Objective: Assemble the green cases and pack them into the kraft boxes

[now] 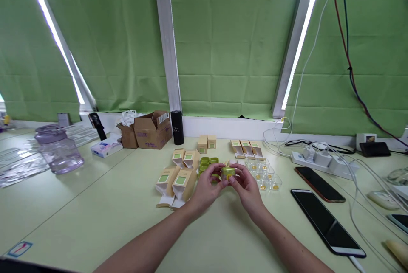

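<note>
Both hands, left hand point(207, 188) and right hand point(247, 188), pinch together one small green plastic cup point(228, 173) above the pale table point(95, 205), just right of the tan cardboard boxes point(178, 181), left of clear cups point(266, 175).

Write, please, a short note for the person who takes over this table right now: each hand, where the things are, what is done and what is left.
Left hand and right hand: together they hold one small green case above the table.
Green cases: a few more sit behind the hands.
Clear trays: a group to the right, each with a small yellow piece inside.
Open cartons: several lie to the left with flaps open; three more lie further back.
Closed small boxes: a few stand at the back.
Done: apparently those closed boxes.
Left: the open cartons look unfilled.
</note>
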Available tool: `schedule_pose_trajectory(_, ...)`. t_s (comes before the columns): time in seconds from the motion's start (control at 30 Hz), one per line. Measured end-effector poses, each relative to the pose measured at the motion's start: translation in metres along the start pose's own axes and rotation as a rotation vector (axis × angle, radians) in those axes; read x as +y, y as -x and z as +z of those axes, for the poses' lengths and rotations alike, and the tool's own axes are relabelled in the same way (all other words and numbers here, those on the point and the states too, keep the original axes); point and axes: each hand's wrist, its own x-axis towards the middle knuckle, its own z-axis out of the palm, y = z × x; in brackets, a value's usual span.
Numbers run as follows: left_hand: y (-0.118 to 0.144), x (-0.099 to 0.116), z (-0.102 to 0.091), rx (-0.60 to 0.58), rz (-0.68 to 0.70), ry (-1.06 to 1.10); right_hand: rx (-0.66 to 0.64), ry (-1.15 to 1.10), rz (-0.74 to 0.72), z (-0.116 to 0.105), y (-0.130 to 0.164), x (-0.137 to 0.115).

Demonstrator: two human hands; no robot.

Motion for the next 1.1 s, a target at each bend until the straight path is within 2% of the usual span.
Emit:
schedule_pose_trajectory(0.23, 0.002, 0.006, 0.000, 0.020, 0.025, -0.086, 0.011, -0.124, 0.046, 0.000, -0.001, -0.008)
schedule_pose_trajectory(0.43, 0.006, 0.006, -0.002, 0.032, 0.107, -0.125, 0.022, -0.494, 0.195, 0.005, 0.002, -0.011)
schedule_pose_trajectory(0.57, 0.007, 0.007, -0.001, 0.011, 0.138, -0.129, 0.021, -0.631, 0.245, 0.001, 0.000, -0.004)
schedule_pose_trajectory(0.77, 0.007, 0.004, 0.000, 0.003, 0.136, -0.115, 0.022, -0.661, 0.267, -0.003, 0.000, 0.002)
schedule_pose_trajectory(1.1, 0.004, 0.001, 0.000, 0.001, 0.065, -0.032, 0.085, -0.584, 0.254, -0.002, 0.000, -0.013)
